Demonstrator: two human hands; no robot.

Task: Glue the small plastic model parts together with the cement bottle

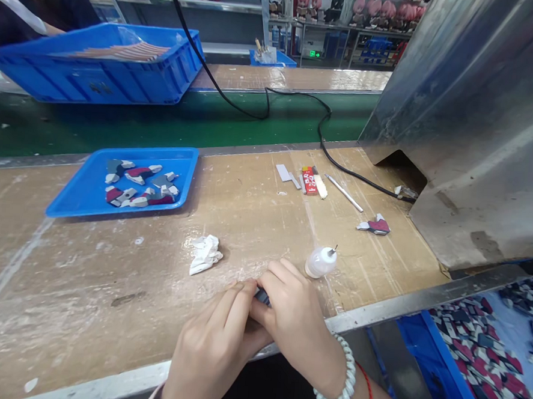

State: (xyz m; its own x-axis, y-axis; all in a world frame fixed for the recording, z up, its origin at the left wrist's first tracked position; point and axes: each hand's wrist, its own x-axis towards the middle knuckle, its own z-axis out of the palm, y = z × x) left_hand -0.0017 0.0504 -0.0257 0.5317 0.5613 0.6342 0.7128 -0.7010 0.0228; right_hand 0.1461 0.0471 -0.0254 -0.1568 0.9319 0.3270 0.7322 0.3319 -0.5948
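Piece point(263, 295) of dark-grey stuff, mostly hidden by fingers, is sitting between the two hands at the front edge of the tabletop point(86, 261). The grip is closed on it from both sides: the right hand point(293, 309) is pinching it between thumb and forefinger, while the left hand point(215, 332) is curling its fingers over the other end, where the exact contact is not showing. Judging by its small size, the piece is probably weighing little and feeling stiff, like hard plastic or dense foam; any thin end is likely calling for a gentle pinch on the broad sides. Whether its surface is slippery, the view is not telling.

Just beyond the right hand, a bottle point(320, 263) with a thin tip is standing, and a crumpled tissue point(206, 255) is lying ahead of the left hand. Farther right, a maroon-and-white part point(376, 225) is resting alone, near a white pen point(344, 193). To the far left, a blue tray point(77, 191) is holding several similar parts point(160, 199), and below the tabletop at right, a blue bin point(437, 366) is carrying many more.
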